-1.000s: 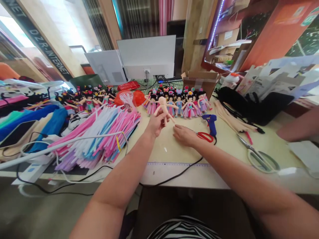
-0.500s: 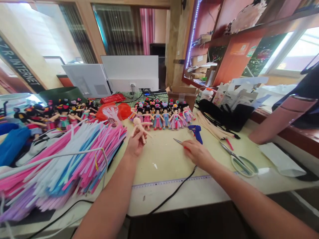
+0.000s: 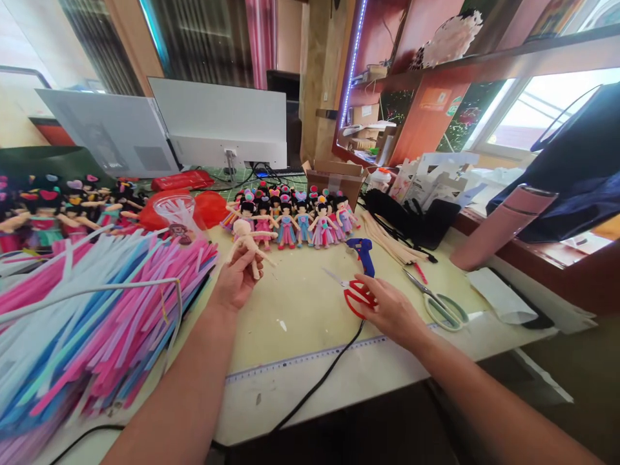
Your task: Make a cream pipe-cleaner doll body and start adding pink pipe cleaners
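My left hand (image 3: 236, 279) pinches a bare cream doll figure (image 3: 248, 241) by its lower body, its round head up and its limbs spread. On the right, my right hand (image 3: 387, 307) has its fingers on the red handles of a pair of scissors (image 3: 358, 299), whose blades point up and left over the table. Just beyond the scissors lies a blue glue gun (image 3: 364, 256). Behind the figure stand several finished dolls (image 3: 303, 223) with black hair and pink and blue dresses.
Pink, white and blue pipe cleaners (image 3: 116, 310) pile up at left. Green-handled scissors (image 3: 443, 308), cream strips (image 3: 387, 242) and a pink bottle (image 3: 504, 226) are at right. A ruler (image 3: 300, 361) and black cable (image 3: 320, 391) lie in front.
The view has swung to the right. My right hand has shifted on the scissors, and their red handles now show more. My left hand still holds the figure.
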